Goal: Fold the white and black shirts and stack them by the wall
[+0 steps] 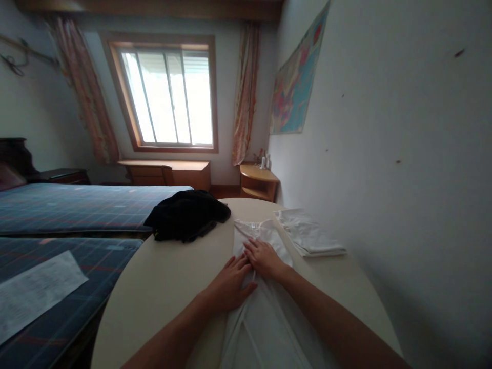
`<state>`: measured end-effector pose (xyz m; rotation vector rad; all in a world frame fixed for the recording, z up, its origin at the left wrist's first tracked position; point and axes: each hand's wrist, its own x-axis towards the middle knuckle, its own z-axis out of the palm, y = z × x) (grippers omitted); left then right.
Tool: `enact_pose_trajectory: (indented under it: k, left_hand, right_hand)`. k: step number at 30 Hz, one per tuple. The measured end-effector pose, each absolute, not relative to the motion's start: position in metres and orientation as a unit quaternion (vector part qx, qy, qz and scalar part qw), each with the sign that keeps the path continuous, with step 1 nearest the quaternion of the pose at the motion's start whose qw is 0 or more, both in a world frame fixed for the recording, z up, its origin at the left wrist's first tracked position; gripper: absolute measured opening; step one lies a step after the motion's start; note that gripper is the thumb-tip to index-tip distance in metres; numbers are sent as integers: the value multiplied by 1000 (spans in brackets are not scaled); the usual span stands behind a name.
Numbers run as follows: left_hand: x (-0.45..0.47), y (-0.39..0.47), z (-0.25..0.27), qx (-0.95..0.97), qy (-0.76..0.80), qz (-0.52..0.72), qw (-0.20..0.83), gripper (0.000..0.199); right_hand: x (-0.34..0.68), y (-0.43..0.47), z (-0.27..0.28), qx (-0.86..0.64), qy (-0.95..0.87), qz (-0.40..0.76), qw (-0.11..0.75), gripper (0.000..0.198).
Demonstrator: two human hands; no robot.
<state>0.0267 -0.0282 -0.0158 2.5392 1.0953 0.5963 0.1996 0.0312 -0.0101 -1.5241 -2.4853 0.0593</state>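
A white shirt lies lengthwise on the round cream table, its collar at the far end and its lower part running off toward me. My left hand rests flat on the shirt's left side, fingers stretched out and thumb apart. Just beyond it, my right hand lies on the upper front below the collar, fingers extended. The fingertips of both hands meet near the shirt's middle line. Neither hand grips the cloth. Under the palms the fabric is hidden.
A folded white garment lies at the table's right, near the wall. Black clothing is heaped on the far left edge. Beds with blue plaid mattresses stand to the left, one bearing a printed sheet. A wooden corner shelf stands behind.
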Motion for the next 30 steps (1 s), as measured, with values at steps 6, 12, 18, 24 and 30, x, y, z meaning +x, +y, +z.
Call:
enact_pose_trajectory:
  k: [6, 12, 18, 24, 30]
  left_hand:
    - [21, -31, -14, 898, 381, 169, 144, 55]
    - [15, -31, -13, 908, 365, 149, 140, 56]
    - [13, -32, -11, 906, 363, 157, 148, 60]
    - [13, -32, -7, 905, 363, 154, 160, 65]
    - [14, -33, -3, 909, 368, 121, 156, 67]
  right_hand:
    - [187, 68, 3, -567, -807, 38, 160, 38]
    - [170, 115, 8, -600, -784, 42, 155, 41]
    - [155, 142, 4, -643, -750, 57, 146, 35]
    - [160, 159, -2, -695, -696, 83, 160, 41]
    - [166, 154, -3, -648, -737, 64, 181, 34]
